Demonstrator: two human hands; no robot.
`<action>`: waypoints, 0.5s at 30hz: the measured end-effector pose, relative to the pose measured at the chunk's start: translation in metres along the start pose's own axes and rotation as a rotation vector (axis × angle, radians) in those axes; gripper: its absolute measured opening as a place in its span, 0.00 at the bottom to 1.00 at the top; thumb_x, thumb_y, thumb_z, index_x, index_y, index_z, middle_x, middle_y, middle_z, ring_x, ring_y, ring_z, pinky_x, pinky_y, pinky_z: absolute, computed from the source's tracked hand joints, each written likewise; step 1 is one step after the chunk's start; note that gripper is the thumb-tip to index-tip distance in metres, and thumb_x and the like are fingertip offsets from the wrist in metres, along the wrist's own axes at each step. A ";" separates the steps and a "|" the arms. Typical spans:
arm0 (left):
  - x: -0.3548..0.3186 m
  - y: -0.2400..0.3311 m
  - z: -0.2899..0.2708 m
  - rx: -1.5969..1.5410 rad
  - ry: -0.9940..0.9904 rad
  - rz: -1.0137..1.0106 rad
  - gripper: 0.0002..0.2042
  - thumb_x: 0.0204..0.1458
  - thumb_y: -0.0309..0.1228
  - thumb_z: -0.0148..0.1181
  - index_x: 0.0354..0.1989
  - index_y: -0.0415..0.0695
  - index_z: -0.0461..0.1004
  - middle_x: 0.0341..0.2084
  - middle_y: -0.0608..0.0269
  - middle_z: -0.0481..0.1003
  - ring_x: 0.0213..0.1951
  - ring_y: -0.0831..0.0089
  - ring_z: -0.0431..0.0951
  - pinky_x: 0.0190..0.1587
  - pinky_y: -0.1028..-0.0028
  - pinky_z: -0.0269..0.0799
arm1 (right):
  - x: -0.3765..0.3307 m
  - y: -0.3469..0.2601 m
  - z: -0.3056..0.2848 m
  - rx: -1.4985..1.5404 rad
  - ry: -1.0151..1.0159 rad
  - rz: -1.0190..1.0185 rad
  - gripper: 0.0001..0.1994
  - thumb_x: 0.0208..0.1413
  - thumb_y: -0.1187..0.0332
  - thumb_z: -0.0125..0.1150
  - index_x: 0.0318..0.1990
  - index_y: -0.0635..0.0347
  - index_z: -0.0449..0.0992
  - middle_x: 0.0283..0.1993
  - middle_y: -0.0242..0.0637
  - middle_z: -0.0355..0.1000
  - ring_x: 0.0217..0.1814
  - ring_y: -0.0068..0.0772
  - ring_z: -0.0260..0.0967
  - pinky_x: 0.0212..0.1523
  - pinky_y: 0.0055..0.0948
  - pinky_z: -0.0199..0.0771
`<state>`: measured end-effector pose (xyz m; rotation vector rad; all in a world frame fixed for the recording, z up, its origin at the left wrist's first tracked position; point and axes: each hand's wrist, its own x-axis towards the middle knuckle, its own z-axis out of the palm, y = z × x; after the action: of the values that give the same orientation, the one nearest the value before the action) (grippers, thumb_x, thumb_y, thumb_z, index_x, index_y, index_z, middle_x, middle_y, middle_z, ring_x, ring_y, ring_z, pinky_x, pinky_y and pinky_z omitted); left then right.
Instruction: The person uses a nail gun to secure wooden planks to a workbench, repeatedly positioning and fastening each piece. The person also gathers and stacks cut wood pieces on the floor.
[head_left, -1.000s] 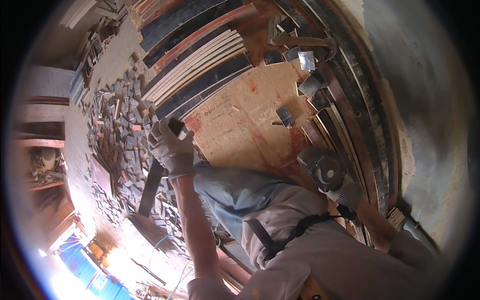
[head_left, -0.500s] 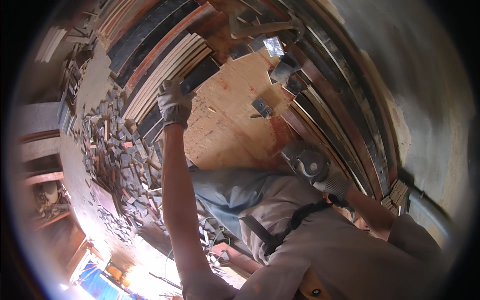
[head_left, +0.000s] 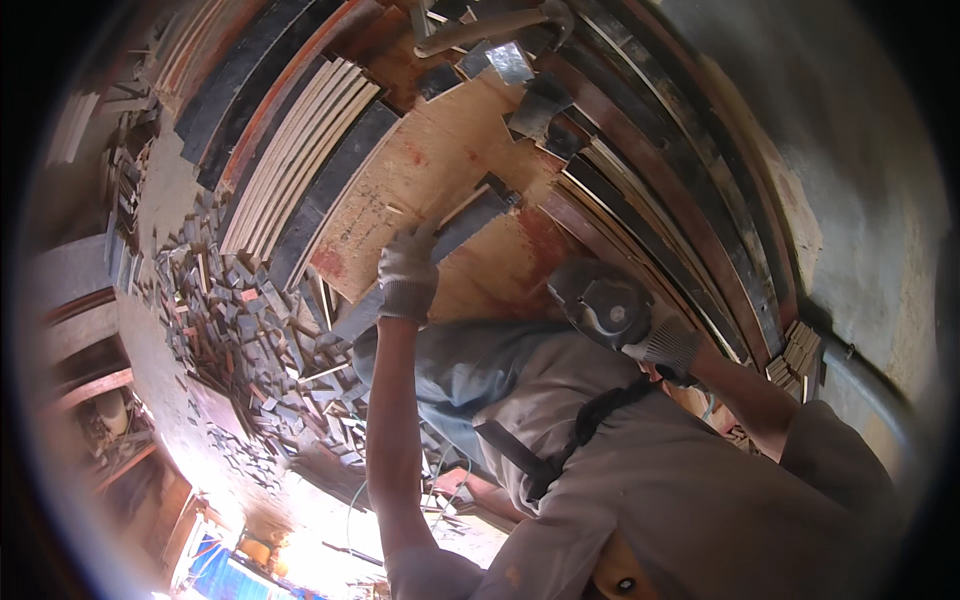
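Note:
My gloved left hand [head_left: 407, 277] is closed around a long dark wooden strip [head_left: 478, 215] that lies slanted across a plywood sheet [head_left: 440, 150]. My gloved right hand [head_left: 668, 346] grips a dark, round-bodied power tool [head_left: 600, 305] held low at the sheet's near right edge, close to my chest. The strip's far end points toward small dark offcuts [head_left: 540, 100] at the sheet's top. My grey shirt and a dark shoulder strap fill the lower middle.
Stacks of long pale and dark boards [head_left: 290, 150] lie left of the plywood, and more curved-looking boards [head_left: 690, 220] run along its right. A heap of small wood offcuts [head_left: 220, 320] covers the floor at left. A grey wall [head_left: 850, 200] stands at right.
My left hand has come from the stacked boards at upper left to the plywood, now gripping the dark strip. The right hand keeps the power tool in about the same place.

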<state>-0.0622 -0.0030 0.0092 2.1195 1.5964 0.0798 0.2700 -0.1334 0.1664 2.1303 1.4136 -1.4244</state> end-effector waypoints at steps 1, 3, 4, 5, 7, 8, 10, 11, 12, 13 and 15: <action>0.000 -0.002 0.005 -0.044 0.043 0.008 0.21 0.58 0.22 0.59 0.58 0.60 0.82 0.41 0.54 0.81 0.40 0.48 0.84 0.39 0.53 0.81 | -0.001 0.000 0.000 0.050 -0.006 0.046 0.24 0.53 0.52 0.76 0.51 0.59 0.83 0.47 0.50 0.84 0.54 0.52 0.84 0.54 0.47 0.85; 0.001 -0.003 0.007 -0.124 0.074 -0.018 0.20 0.58 0.23 0.60 0.56 0.60 0.83 0.41 0.52 0.82 0.40 0.47 0.83 0.41 0.54 0.82 | -0.004 0.003 0.000 0.034 0.033 -0.033 0.23 0.53 0.53 0.77 0.51 0.59 0.83 0.47 0.50 0.84 0.54 0.51 0.84 0.53 0.46 0.85; 0.001 -0.001 0.005 -0.100 0.129 0.009 0.19 0.58 0.24 0.61 0.56 0.58 0.83 0.42 0.52 0.82 0.41 0.48 0.83 0.44 0.53 0.82 | -0.005 0.005 0.001 0.025 0.051 -0.073 0.23 0.52 0.54 0.77 0.50 0.59 0.83 0.46 0.50 0.84 0.53 0.51 0.84 0.53 0.45 0.85; 0.003 0.003 0.003 -0.079 0.167 0.035 0.18 0.58 0.25 0.62 0.56 0.56 0.83 0.42 0.51 0.82 0.42 0.48 0.83 0.46 0.53 0.81 | -0.006 0.007 0.000 0.064 0.078 -0.174 0.23 0.52 0.54 0.77 0.49 0.60 0.83 0.46 0.49 0.84 0.52 0.50 0.84 0.52 0.45 0.85; 0.013 0.018 -0.001 -0.072 0.282 0.056 0.17 0.58 0.29 0.65 0.56 0.52 0.83 0.44 0.50 0.82 0.45 0.49 0.83 0.50 0.51 0.80 | -0.006 0.009 0.000 0.108 0.116 -0.320 0.22 0.51 0.56 0.78 0.48 0.60 0.83 0.45 0.49 0.84 0.50 0.50 0.84 0.51 0.45 0.85; 0.022 0.032 0.000 -0.092 0.350 0.045 0.18 0.57 0.32 0.67 0.56 0.49 0.83 0.45 0.49 0.82 0.47 0.50 0.82 0.52 0.51 0.79 | -0.004 0.010 0.000 0.110 0.129 -0.357 0.22 0.51 0.56 0.78 0.47 0.61 0.83 0.45 0.48 0.84 0.49 0.50 0.84 0.50 0.45 0.84; 0.036 0.067 0.003 -0.114 0.402 0.011 0.23 0.55 0.40 0.71 0.57 0.43 0.82 0.49 0.48 0.81 0.49 0.51 0.81 0.54 0.50 0.76 | -0.004 0.012 0.001 0.053 0.107 -0.304 0.21 0.50 0.57 0.78 0.46 0.61 0.83 0.44 0.48 0.84 0.47 0.50 0.83 0.49 0.44 0.84; 0.051 0.086 0.006 -0.118 0.417 0.012 0.28 0.53 0.45 0.73 0.58 0.41 0.81 0.50 0.48 0.81 0.50 0.52 0.80 0.54 0.51 0.76 | -0.005 0.013 0.001 0.035 0.104 -0.288 0.20 0.50 0.58 0.78 0.45 0.61 0.83 0.44 0.48 0.84 0.47 0.50 0.83 0.48 0.44 0.84; 0.066 0.104 0.009 -0.135 0.426 0.030 0.30 0.51 0.49 0.73 0.58 0.42 0.81 0.49 0.48 0.81 0.49 0.52 0.80 0.54 0.53 0.75 | -0.004 0.014 0.001 0.041 0.104 -0.278 0.20 0.49 0.58 0.78 0.45 0.61 0.83 0.43 0.48 0.84 0.47 0.50 0.83 0.48 0.44 0.84; 0.084 0.120 0.013 -0.153 0.463 0.058 0.32 0.49 0.54 0.74 0.57 0.43 0.81 0.48 0.48 0.81 0.48 0.52 0.80 0.54 0.55 0.75 | -0.004 0.014 0.001 0.045 0.101 -0.282 0.19 0.49 0.59 0.78 0.45 0.61 0.83 0.43 0.48 0.84 0.47 0.50 0.83 0.48 0.44 0.84; 0.118 0.153 0.021 -0.076 0.336 -0.102 0.33 0.47 0.56 0.74 0.55 0.44 0.81 0.46 0.50 0.80 0.48 0.53 0.79 0.53 0.56 0.75 | -0.003 0.015 0.001 0.049 0.088 -0.304 0.19 0.49 0.59 0.78 0.44 0.61 0.83 0.43 0.49 0.84 0.46 0.51 0.83 0.48 0.44 0.84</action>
<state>0.1184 0.0672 0.0250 2.0421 1.8536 0.4779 0.2812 -0.1436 0.1632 2.0985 1.8178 -1.4947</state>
